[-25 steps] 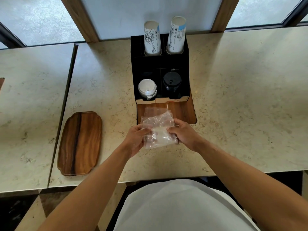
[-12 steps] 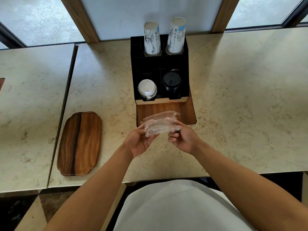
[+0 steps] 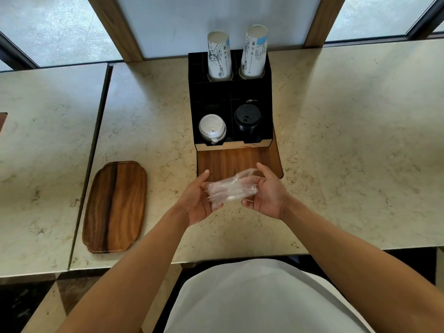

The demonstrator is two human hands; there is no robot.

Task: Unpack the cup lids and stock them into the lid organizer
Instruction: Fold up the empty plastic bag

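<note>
Since 1 second ago I have crushed the clear plastic bag from a flat, upright sheet into a long crumpled wad lying sideways between my palms, and my hands have turned palms-up. My left hand cups its left end with fingers loosely bent around it; my right hand grips the right end, fingers curled under and thumb above. The wad hangs just above the near edge of the wooden board under the lid organizer.

Counting: 1 bag, 1 black organizer, 2 stacks of lids in its front compartments, the white lids on the left and the black lids on the right, 2 paper cup stacks behind, and 1 loose wooden tray on the counter well to my left.
</note>
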